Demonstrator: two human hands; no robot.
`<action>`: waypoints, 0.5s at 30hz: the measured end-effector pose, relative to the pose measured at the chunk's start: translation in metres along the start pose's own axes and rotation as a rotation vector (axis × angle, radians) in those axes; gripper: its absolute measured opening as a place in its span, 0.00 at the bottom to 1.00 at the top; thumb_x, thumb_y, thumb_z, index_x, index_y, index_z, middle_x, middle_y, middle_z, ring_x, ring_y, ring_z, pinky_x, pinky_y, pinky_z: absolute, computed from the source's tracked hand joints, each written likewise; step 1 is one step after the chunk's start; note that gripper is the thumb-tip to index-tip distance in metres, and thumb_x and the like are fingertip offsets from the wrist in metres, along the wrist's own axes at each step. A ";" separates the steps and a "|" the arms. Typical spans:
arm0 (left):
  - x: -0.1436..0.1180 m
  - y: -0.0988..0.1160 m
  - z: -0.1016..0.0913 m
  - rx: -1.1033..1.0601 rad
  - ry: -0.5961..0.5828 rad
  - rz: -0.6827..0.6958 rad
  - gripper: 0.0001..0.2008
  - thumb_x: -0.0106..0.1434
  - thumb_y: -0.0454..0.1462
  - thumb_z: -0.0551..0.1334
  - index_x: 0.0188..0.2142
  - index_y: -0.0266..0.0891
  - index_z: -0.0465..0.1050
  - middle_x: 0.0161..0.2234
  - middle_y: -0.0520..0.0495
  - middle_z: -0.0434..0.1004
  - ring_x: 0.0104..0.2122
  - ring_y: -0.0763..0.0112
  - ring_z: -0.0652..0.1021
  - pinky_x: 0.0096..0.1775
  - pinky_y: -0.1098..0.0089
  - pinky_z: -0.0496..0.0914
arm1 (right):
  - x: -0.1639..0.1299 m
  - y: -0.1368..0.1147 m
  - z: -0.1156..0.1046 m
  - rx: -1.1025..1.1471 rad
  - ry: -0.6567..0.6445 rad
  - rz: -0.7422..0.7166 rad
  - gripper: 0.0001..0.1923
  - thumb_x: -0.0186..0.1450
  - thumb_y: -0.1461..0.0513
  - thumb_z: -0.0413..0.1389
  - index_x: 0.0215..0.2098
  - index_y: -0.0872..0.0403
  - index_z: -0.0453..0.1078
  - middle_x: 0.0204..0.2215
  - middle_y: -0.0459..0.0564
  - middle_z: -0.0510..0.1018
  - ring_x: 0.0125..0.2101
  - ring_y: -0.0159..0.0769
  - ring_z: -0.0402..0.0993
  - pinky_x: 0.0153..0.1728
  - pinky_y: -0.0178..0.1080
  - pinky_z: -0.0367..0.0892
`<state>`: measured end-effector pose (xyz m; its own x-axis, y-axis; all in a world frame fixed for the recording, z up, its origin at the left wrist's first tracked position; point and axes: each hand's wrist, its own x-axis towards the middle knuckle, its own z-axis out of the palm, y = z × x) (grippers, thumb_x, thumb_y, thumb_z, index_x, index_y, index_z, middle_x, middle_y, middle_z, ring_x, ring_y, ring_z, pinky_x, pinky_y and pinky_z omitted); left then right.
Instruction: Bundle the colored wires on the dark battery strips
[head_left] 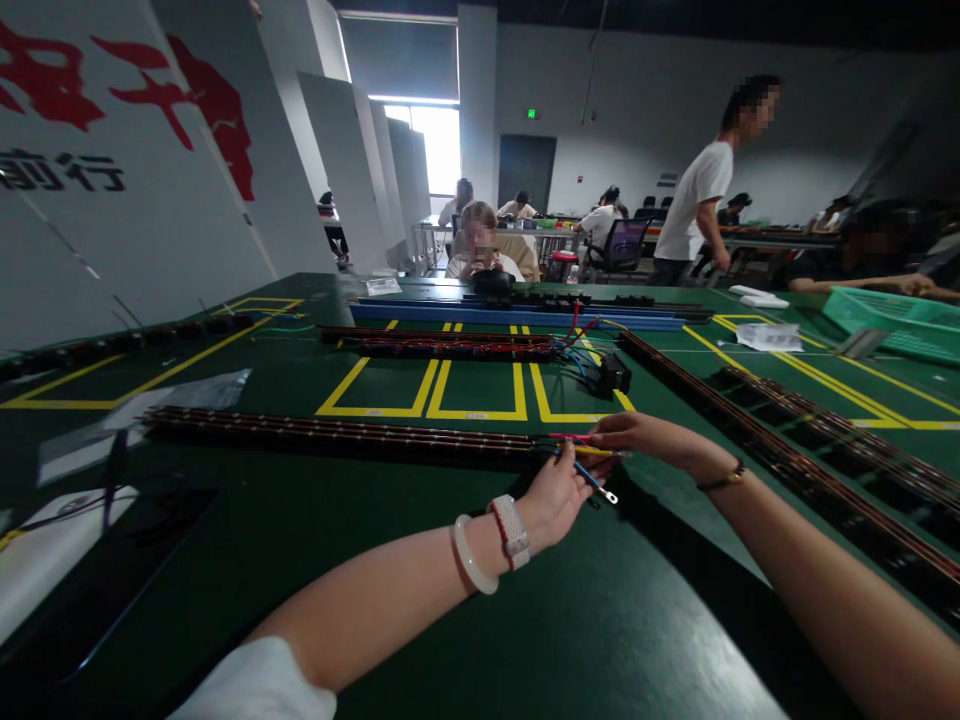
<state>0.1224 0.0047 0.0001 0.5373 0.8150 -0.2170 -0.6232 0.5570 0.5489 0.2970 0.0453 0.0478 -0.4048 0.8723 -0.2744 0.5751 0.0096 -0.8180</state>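
A long black strip point(337, 433) with copper lines lies across the green table point(450, 620) in front of me. Coloured wires come out of its right end. My left hand point(559, 495) pinches a blue wire point(592, 482) with a metal ring terminal at its tip. My right hand point(641, 435) holds the red and yellow wires point(577, 443) at the strip's end, fingers closed on them. A white bangle and a watch sit on my left wrist.
More black strips lie at the right point(825, 440) and middle point(450, 345), one with a wire bundle and black plug point(611, 372). Yellow tape boxes mark the table. A green basket point(900, 320) stands far right. A person sits opposite; another stands behind.
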 end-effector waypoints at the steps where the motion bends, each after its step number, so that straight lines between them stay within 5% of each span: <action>1: -0.001 0.000 0.000 0.001 0.002 -0.005 0.13 0.68 0.41 0.51 0.41 0.34 0.67 0.41 0.39 0.76 0.40 0.68 0.77 0.51 0.62 0.65 | 0.003 0.003 -0.004 0.072 -0.015 0.002 0.25 0.57 0.46 0.59 0.37 0.60 0.72 0.31 0.50 0.75 0.29 0.32 0.69 0.30 0.34 0.64; 7: -0.007 0.002 0.004 0.008 0.022 -0.041 0.15 0.69 0.40 0.48 0.34 0.33 0.68 0.31 0.42 0.76 0.34 0.69 0.77 0.48 0.63 0.66 | 0.044 0.011 -0.006 0.471 -0.006 -0.018 0.20 0.54 0.50 0.63 0.30 0.60 0.70 0.25 0.46 0.72 0.26 0.27 0.67 0.29 0.32 0.64; 12: -0.008 0.004 0.005 0.106 0.064 -0.066 0.17 0.69 0.40 0.45 0.31 0.35 0.66 0.27 0.45 0.74 0.29 0.71 0.75 0.42 0.66 0.67 | 0.080 0.007 0.012 0.427 0.157 -0.052 0.21 0.55 0.47 0.61 0.29 0.58 0.70 0.25 0.46 0.73 0.25 0.27 0.67 0.27 0.31 0.64; 15: -0.007 0.004 0.002 0.140 0.048 -0.083 0.17 0.69 0.40 0.45 0.32 0.35 0.66 0.27 0.45 0.74 0.29 0.70 0.74 0.41 0.66 0.66 | 0.077 0.005 0.011 0.254 0.210 0.001 0.23 0.58 0.45 0.58 0.29 0.57 0.71 0.24 0.48 0.74 0.23 0.29 0.67 0.24 0.32 0.63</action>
<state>0.1170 0.0010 0.0057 0.5533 0.7760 -0.3029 -0.4911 0.5976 0.6338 0.2609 0.1070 0.0169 -0.2339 0.9543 -0.1863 0.3693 -0.0901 -0.9250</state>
